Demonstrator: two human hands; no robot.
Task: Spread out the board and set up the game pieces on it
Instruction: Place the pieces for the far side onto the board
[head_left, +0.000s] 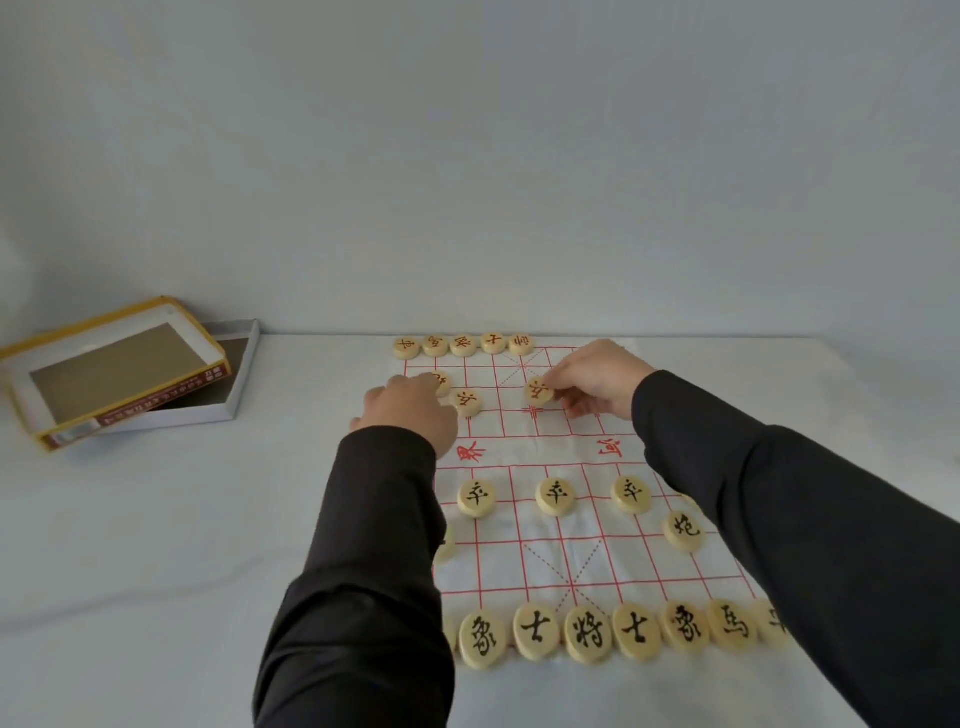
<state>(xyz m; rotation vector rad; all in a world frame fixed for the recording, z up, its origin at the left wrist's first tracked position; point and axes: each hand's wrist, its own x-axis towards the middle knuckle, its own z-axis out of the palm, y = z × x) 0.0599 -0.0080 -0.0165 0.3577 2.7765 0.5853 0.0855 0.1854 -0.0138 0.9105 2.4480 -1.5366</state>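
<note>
A white cloth board (582, 519) with a red grid lies spread on the table. Black-lettered wooden discs line its near edge (589, 634), and three black soldiers (556, 496) stand in a row above them, with a cannon (684, 530) at the right. Several red-lettered discs (462, 344) line the far edge. My right hand (597, 382) pinches a red soldier disc (539, 392) at the far middle. My left hand (410, 410) rests knuckles-up over the far left, beside a red soldier (467, 401) and partly covering another disc (441, 382); its fingers are hidden.
An open yellow-and-white game box (228, 384) with its lid (104, 415) lying askew on it sits at the far left of the white table. My dark sleeves cover parts of the board's left and right sides. A plain wall stands behind.
</note>
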